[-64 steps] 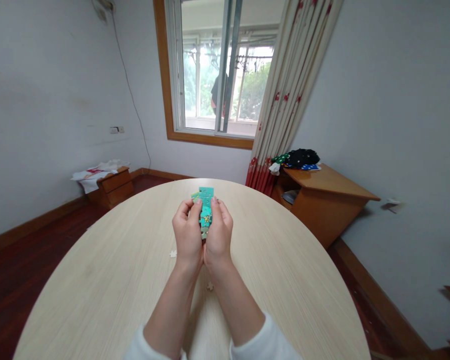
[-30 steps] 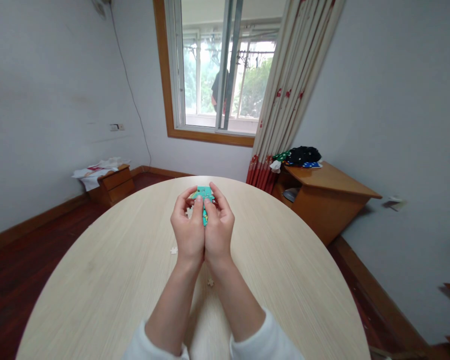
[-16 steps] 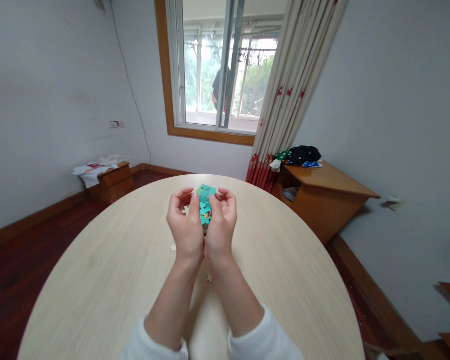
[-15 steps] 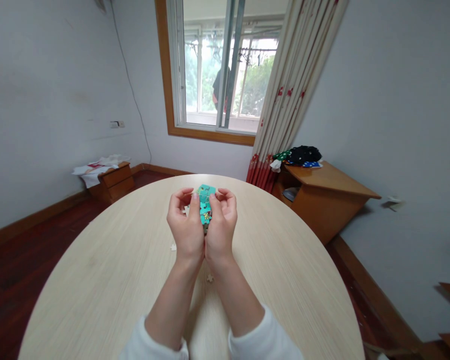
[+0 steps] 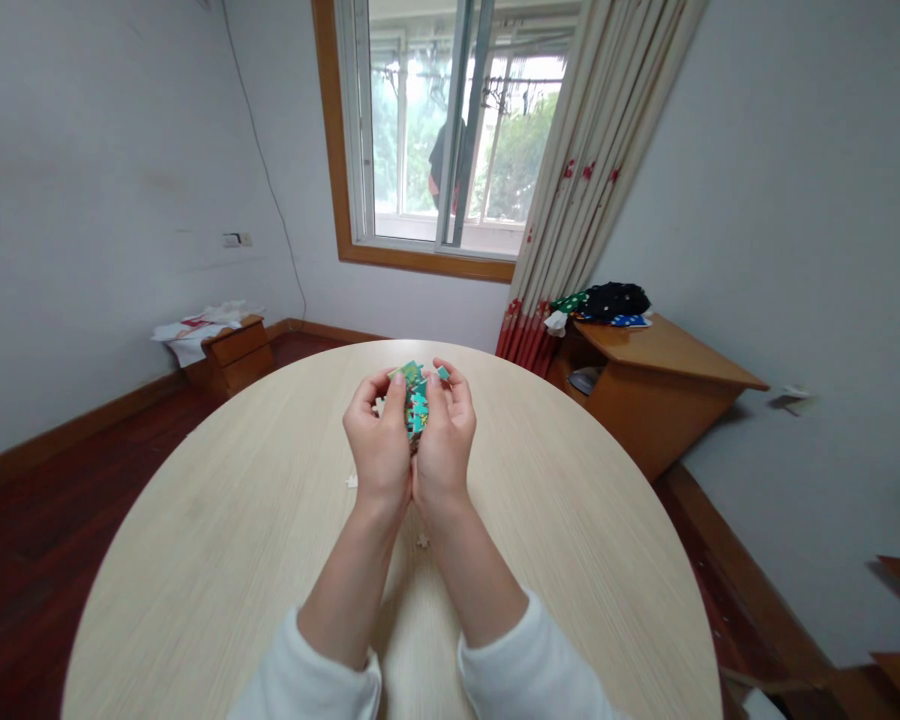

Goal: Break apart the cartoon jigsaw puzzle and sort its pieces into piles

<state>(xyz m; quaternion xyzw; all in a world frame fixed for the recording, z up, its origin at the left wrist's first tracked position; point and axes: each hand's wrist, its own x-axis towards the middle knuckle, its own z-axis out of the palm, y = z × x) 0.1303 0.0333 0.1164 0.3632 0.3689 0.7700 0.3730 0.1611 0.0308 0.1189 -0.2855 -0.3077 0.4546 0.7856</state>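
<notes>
Cupped together over the table, my left hand (image 5: 379, 430) and my right hand (image 5: 448, 425) hold a cluster of green jigsaw puzzle pieces (image 5: 418, 400) between them. Both thumbs press on top, with the wrists touching. Some pieces show yellow print, and pale edges stick out by the left fingers. One green piece (image 5: 442, 372) sits at the right fingertips. On the table lie two loose pieces: a pale one (image 5: 352, 482) left of my left wrist, and another (image 5: 422, 542) between my forearms. The lower part of the cluster is hidden by my palms.
The round wooden table (image 5: 217, 540) fills the lower view. Beyond it are a window (image 5: 412, 150) and a curtain (image 5: 570, 180). A wooden desk (image 5: 660, 370) with clothes (image 5: 615, 302) stands at right, a small cabinet (image 5: 236, 350) at left. A dark figure-like shape shows outside the window.
The pieces in my hands have shifted: the flat joined patch at the top is now broken up and tilted, and a green piece shows at the right fingertips. The view has shifted slightly.
</notes>
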